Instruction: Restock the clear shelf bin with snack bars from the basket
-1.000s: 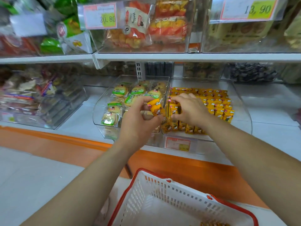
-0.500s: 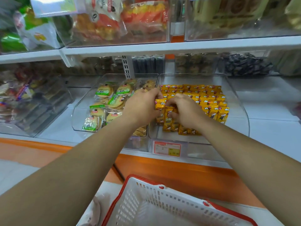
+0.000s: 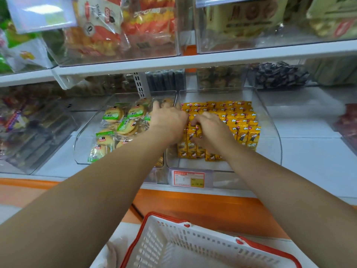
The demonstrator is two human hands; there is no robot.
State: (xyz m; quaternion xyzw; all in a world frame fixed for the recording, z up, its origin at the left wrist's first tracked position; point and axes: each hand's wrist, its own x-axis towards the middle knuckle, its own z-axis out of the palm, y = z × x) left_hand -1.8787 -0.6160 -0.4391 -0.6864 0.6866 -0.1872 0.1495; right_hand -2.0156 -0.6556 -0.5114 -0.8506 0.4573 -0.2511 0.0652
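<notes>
We note the left hand [image 3: 168, 120] has moved rightward onto the snack bars [image 3: 241, 120] in the clear shelf bin [image 3: 270, 136]; its grip we cannot tell. The right hand [image 3: 211, 132] still pinches near-left bars.

The clear shelf bin [image 3: 271, 132] is open on top, with a reach-in gap under the overhanging upper shelf [image 3: 212, 59]. Snack bars [image 3: 238, 117] pack its back and middle, leaving bare floor along the front and the right wall. Two hands, the left hand [image 3: 168, 120] and the right hand [image 3: 211, 130], crowd the left front.
</notes>
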